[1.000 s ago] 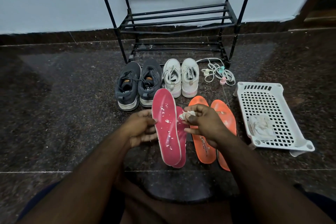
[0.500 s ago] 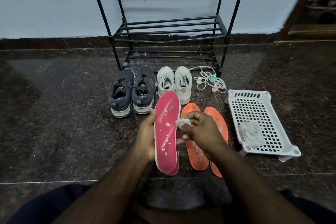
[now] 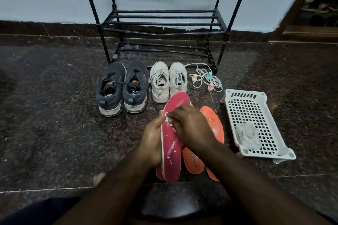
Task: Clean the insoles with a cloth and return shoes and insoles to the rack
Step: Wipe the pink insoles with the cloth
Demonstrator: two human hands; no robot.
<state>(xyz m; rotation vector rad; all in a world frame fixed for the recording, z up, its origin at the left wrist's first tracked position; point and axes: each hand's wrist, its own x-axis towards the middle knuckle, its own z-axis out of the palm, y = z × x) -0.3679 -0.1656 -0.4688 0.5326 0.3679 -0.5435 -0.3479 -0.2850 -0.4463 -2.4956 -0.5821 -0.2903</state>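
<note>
My left hand (image 3: pixel 152 139) grips the left edge of a pink insole (image 3: pixel 172 144) speckled with white bits, held upright above the floor. A second pink insole (image 3: pixel 159 171) peeks out behind it. My right hand (image 3: pixel 190 126) presses a small whitish cloth (image 3: pixel 169 121) against the upper part of the held insole. Two orange insoles (image 3: pixel 213 124) lie on the floor just right of it. A dark grey pair of shoes (image 3: pixel 122 87) and a white pair (image 3: pixel 168 80) stand in front of the black rack (image 3: pixel 162 22).
A white perforated plastic basket (image 3: pixel 256 124) lies to the right with a crumpled white cloth (image 3: pixel 247 134) inside. A tangle of white cord with small clips (image 3: pixel 206 79) lies by the rack's right leg. A black stool edge (image 3: pixel 172 201) shows between my arms.
My right hand has come down from beside the insole onto its face, pressing the cloth there. My left hand has shifted its grip along the insole's left edge.
</note>
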